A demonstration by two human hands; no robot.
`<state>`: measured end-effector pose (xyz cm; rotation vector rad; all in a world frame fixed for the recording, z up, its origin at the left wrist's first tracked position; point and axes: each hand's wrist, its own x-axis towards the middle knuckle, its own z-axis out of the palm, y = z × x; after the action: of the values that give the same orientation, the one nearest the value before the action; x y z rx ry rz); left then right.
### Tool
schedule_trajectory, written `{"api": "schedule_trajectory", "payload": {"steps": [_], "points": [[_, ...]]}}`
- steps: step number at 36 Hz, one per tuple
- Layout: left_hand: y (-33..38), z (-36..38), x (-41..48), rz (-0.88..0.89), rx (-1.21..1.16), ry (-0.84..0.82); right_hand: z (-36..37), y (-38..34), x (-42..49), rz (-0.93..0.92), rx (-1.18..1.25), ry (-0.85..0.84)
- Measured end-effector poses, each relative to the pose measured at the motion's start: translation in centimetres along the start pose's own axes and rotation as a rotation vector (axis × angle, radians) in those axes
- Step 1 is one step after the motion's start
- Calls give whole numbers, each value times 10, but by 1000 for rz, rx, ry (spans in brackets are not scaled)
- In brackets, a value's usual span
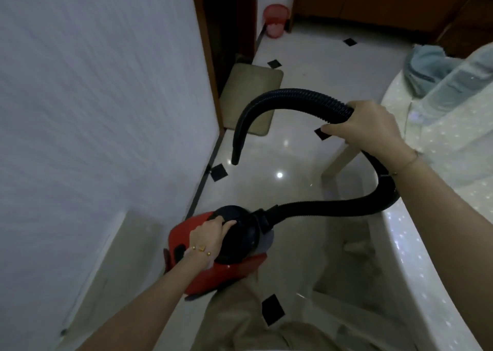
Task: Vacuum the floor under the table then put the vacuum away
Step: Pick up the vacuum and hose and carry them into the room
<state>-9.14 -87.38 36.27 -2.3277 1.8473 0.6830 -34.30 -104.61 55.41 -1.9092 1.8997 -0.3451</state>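
Beside table (416,244), left hand (210,233) grips red vac (226,268) handle; right hand (373,126) clenched round black hose (293,96).

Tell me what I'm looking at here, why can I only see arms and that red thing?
The camera sits on a person's head, looking down, so only the arms show. The left hand grips the black handle of a small red and black vacuum cleaner, carried above the floor. The right hand holds its black ribbed hose, whose open end hangs down, touching nothing. Below is a shiny white tiled floor with small black squares. On the right is a white table with a dotted cloth. Far back stand a pink mesh bin and a beige mat.
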Motion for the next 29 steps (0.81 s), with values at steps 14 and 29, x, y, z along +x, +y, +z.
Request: {"api": "schedule_trajectory", "payload": {"steps": [14, 29], "points": [[50, -123, 230, 178, 193, 11, -26, -1, 212, 193, 234, -66], [146, -194, 475, 178, 290, -32, -87, 81, 470, 343, 434, 36]]}}
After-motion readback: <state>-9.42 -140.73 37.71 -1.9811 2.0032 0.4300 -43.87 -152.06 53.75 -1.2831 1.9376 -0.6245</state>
